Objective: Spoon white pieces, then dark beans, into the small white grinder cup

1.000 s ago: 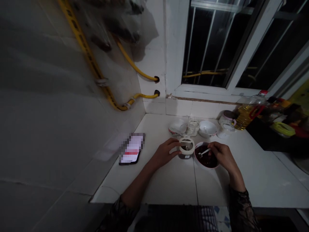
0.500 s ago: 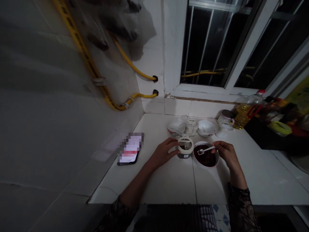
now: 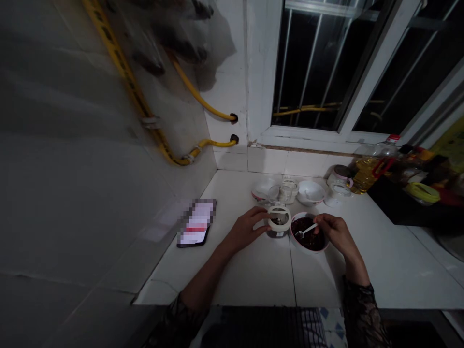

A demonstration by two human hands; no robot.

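With its thumb and fingers round the left side of a small spice jar [image 3: 278, 227], my left hand [image 3: 247, 228] steadies it on the counter. The jar has a white rim and something dark inside; its lid seems tipped back. Just right of it stands a white bowl [image 3: 312, 251] of dark red, flaky food, perhaps chili flakes. My right hand [image 3: 337, 233] pinches the handle of a small white spoon [image 3: 307, 229] over this bowl. The spoon slants down to the left, its head at the red flakes; I cannot tell whether anything lies in it.
Behind the jar stand a bowl [image 3: 259, 191], a clear jar [image 3: 289, 190], a white bowl [image 3: 311, 193] and another jar [image 3: 338, 194]. A phone [image 3: 196, 224] lies left. An oil bottle [image 3: 366, 171] and a black box [image 3: 389, 203] of condiments are at right. Yellow pipe [image 3: 134, 96] runs along the wall.
My right hand has moved slightly left and lower, and the spoon now tilts more steeply into the bowl. My left hand stays at the jar.
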